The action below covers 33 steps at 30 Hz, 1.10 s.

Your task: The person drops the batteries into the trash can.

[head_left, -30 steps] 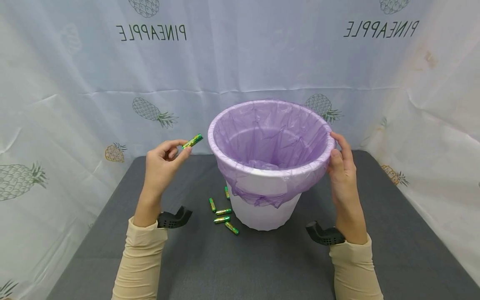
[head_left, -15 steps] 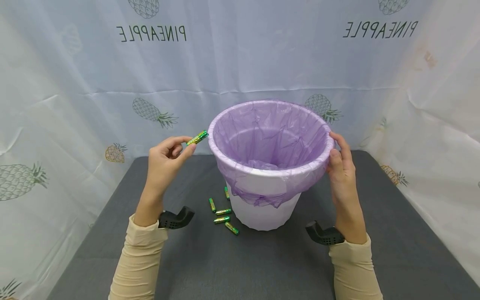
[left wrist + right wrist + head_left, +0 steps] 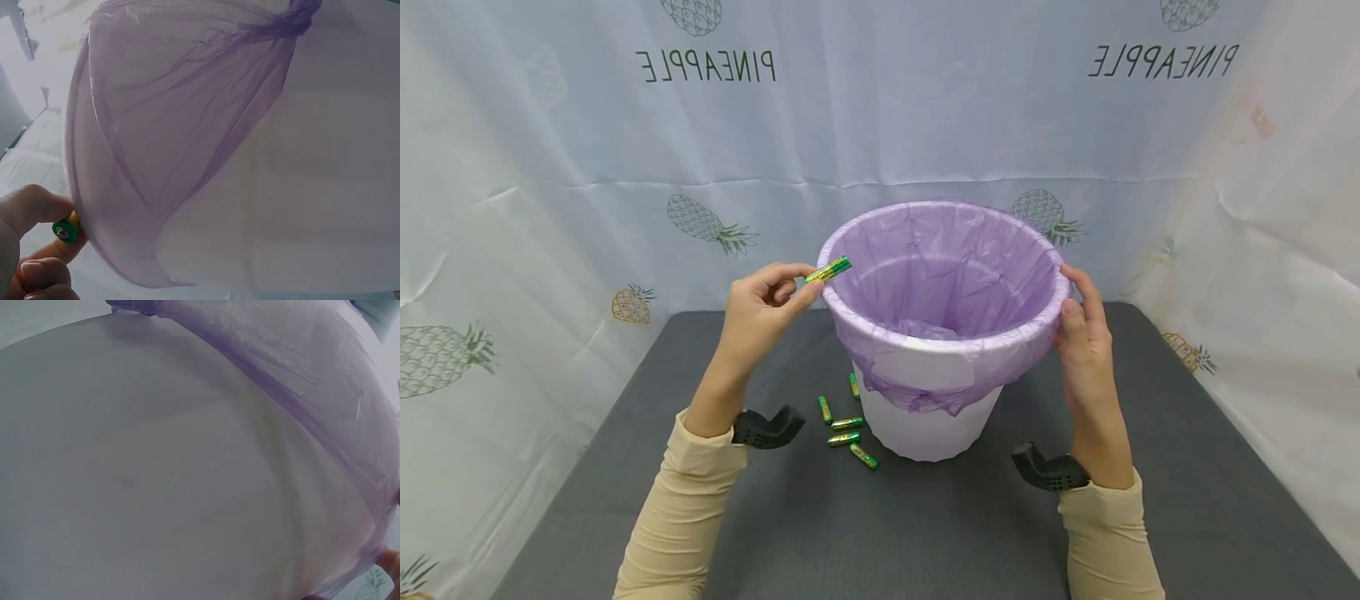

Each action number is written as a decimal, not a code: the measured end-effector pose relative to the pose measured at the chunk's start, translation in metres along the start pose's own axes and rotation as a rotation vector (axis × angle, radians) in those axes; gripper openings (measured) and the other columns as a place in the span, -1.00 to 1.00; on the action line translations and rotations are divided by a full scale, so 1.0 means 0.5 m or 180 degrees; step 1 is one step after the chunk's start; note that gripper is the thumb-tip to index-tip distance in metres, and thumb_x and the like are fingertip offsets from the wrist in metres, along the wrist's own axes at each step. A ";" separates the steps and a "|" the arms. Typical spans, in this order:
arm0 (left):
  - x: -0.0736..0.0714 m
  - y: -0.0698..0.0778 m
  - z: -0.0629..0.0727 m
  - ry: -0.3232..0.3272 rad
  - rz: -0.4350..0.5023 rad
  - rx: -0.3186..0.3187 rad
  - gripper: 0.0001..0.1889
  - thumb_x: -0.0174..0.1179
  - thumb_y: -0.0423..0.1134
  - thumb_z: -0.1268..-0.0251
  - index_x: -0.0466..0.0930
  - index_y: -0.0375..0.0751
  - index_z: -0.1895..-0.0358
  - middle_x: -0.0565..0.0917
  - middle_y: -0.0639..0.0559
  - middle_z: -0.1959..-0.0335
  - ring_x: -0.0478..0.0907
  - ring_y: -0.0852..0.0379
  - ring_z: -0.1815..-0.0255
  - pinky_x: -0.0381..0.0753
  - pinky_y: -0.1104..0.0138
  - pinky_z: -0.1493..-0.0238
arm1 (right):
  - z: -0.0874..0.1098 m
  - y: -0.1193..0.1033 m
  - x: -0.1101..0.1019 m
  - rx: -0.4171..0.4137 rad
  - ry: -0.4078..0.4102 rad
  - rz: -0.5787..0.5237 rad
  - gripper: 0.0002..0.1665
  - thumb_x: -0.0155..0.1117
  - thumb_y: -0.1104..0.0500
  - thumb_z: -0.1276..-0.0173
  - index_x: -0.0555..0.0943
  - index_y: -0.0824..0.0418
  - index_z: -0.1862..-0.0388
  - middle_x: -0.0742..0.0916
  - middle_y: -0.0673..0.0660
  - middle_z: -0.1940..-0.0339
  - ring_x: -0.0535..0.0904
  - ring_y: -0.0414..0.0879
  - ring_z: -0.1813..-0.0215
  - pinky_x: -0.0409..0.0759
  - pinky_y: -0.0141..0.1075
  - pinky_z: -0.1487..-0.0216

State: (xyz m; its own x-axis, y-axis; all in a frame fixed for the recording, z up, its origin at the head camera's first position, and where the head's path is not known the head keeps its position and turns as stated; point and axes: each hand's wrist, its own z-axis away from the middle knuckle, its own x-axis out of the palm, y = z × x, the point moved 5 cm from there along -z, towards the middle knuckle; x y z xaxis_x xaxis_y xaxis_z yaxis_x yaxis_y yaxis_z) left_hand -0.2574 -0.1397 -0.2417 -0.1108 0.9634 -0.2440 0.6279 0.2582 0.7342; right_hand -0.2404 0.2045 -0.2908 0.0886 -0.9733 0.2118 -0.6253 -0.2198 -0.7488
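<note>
My left hand [image 3: 762, 310] pinches a green and gold battery [image 3: 827, 269] between thumb and fingers at the left rim of a white trash bin [image 3: 925, 429]. The battery's far end overlaps the bin's opening in the head view. From the left wrist, the battery's metal end [image 3: 64, 231] shows close beside the rim. A thin purple bag [image 3: 917, 383] lines the bin and folds down over its outside. On the other side, my right hand [image 3: 1086, 346] holds the rim, thumb on the near side; some fingers are hidden behind the bin.
Several more green batteries [image 3: 844, 438] lie on the dark grey tabletop [image 3: 880, 533], left of the bin's base. A pale curtain [image 3: 880, 100] printed with pineapples hangs behind and at both sides.
My left hand has carried the battery rightward and slightly up, from beside the bin to over its left rim. The right hand and the bin stay in place.
</note>
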 end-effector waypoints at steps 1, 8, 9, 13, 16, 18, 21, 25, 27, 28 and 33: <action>0.002 0.000 -0.001 -0.0011 0.0002 -0.0013 -0.85 0.27 -0.49 -0.16 0.65 -0.49 0.21 0.10 0.14 0.60 -0.08 0.28 0.63 -0.04 0.36 0.58 | 0.000 -0.001 0.001 -0.0025 -0.0049 -0.0026 -0.56 -0.02 0.13 -0.53 0.36 0.03 -0.36 0.64 -0.07 0.16 0.55 -0.32 0.15 0.54 -0.51 0.11; 0.009 -0.002 -0.006 -0.0058 0.0018 -0.0095 -0.85 0.27 -0.45 -0.18 0.67 -0.45 0.19 0.09 0.14 0.62 -0.06 0.33 0.63 -0.03 0.39 0.57 | 0.001 0.002 -0.002 0.0091 0.0142 0.0091 -0.54 0.03 0.07 -0.51 0.37 0.02 -0.35 0.63 -0.07 0.17 0.55 -0.31 0.16 0.53 -0.51 0.13; 0.009 -0.001 -0.006 -0.0064 0.0015 -0.0099 -0.85 0.27 -0.45 -0.19 0.67 -0.45 0.19 0.09 0.14 0.62 -0.06 0.33 0.63 -0.03 0.39 0.57 | 0.001 0.003 -0.002 0.0118 0.0187 0.0126 -0.54 0.04 0.06 -0.51 0.37 0.02 -0.35 0.63 -0.07 0.18 0.55 -0.31 0.17 0.53 -0.51 0.14; 0.011 -0.001 -0.006 -0.0083 0.0018 -0.0133 -0.84 0.26 -0.44 -0.19 0.66 -0.45 0.18 0.10 0.15 0.61 -0.05 0.34 0.63 -0.03 0.39 0.57 | 0.002 0.003 -0.002 0.0151 0.0226 0.0143 -0.52 0.04 0.05 -0.51 0.36 0.04 -0.36 0.63 -0.07 0.17 0.55 -0.31 0.18 0.53 -0.51 0.15; 0.012 -0.002 -0.005 -0.0096 0.0014 -0.0177 -0.82 0.26 -0.43 -0.20 0.66 -0.42 0.14 0.11 0.15 0.61 -0.03 0.36 0.64 -0.01 0.42 0.58 | 0.002 0.003 -0.002 0.0136 0.0208 0.0132 -0.52 0.04 0.04 -0.50 0.36 0.04 -0.36 0.63 -0.07 0.17 0.55 -0.31 0.18 0.53 -0.51 0.16; 0.012 -0.004 -0.004 -0.0095 0.0022 -0.0197 -0.81 0.25 -0.41 -0.22 0.66 -0.40 0.11 0.13 0.16 0.61 -0.01 0.37 0.64 0.01 0.45 0.58 | 0.002 0.003 -0.002 0.0121 0.0189 0.0132 -0.53 0.04 0.05 -0.51 0.36 0.03 -0.36 0.62 -0.08 0.19 0.55 -0.31 0.19 0.53 -0.52 0.17; 0.011 -0.006 -0.001 -0.0063 0.0047 -0.0193 -0.79 0.25 -0.41 -0.22 0.65 -0.38 0.08 0.15 0.17 0.61 0.02 0.39 0.65 0.05 0.47 0.58 | 0.002 0.003 -0.002 0.0087 0.0140 0.0128 -0.53 0.03 0.06 -0.51 0.35 0.03 -0.37 0.62 -0.09 0.22 0.54 -0.32 0.19 0.53 -0.52 0.17; 0.006 -0.007 0.005 0.0004 0.0080 -0.0144 -0.79 0.23 -0.44 -0.22 0.64 -0.41 0.08 0.15 0.17 0.61 0.03 0.40 0.65 0.05 0.46 0.59 | 0.001 0.003 -0.001 0.0038 0.0069 0.0080 -0.54 0.01 0.08 -0.52 0.35 0.02 -0.36 0.63 -0.11 0.24 0.53 -0.33 0.19 0.53 -0.52 0.17; 0.003 -0.008 0.008 0.0036 0.0086 -0.0107 -0.79 0.23 -0.46 -0.21 0.64 -0.42 0.08 0.15 0.17 0.61 0.03 0.41 0.65 0.04 0.45 0.59 | 0.000 0.002 -0.001 0.0009 0.0039 0.0041 -0.54 0.01 0.09 -0.52 0.36 0.02 -0.36 0.64 -0.10 0.21 0.54 -0.33 0.17 0.53 -0.52 0.15; 0.001 -0.007 0.010 0.0048 0.0094 -0.0089 -0.79 0.23 -0.47 -0.21 0.63 -0.43 0.08 0.15 0.17 0.60 0.02 0.41 0.65 0.03 0.44 0.59 | 0.000 0.001 0.000 -0.0005 0.0015 0.0014 -0.55 0.00 0.10 -0.52 0.36 0.03 -0.36 0.64 -0.10 0.20 0.54 -0.32 0.16 0.53 -0.51 0.13; -0.007 -0.011 0.019 0.0101 0.0089 -0.0021 -0.79 0.22 -0.52 -0.19 0.62 -0.48 0.10 0.15 0.16 0.61 0.02 0.43 0.65 0.02 0.43 0.61 | 0.000 0.000 0.001 -0.0001 0.0020 -0.0002 -0.55 0.00 0.10 -0.53 0.36 0.04 -0.35 0.64 -0.10 0.23 0.54 -0.32 0.18 0.52 -0.50 0.13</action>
State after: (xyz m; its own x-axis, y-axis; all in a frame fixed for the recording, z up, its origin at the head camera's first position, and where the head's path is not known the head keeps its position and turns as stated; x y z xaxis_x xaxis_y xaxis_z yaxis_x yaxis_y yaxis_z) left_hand -0.2533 -0.1451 -0.2507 -0.1178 0.9720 -0.2032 0.6261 0.2315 0.7446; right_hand -0.2404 0.2038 -0.2904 0.0840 -0.9727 0.2161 -0.6256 -0.2203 -0.7484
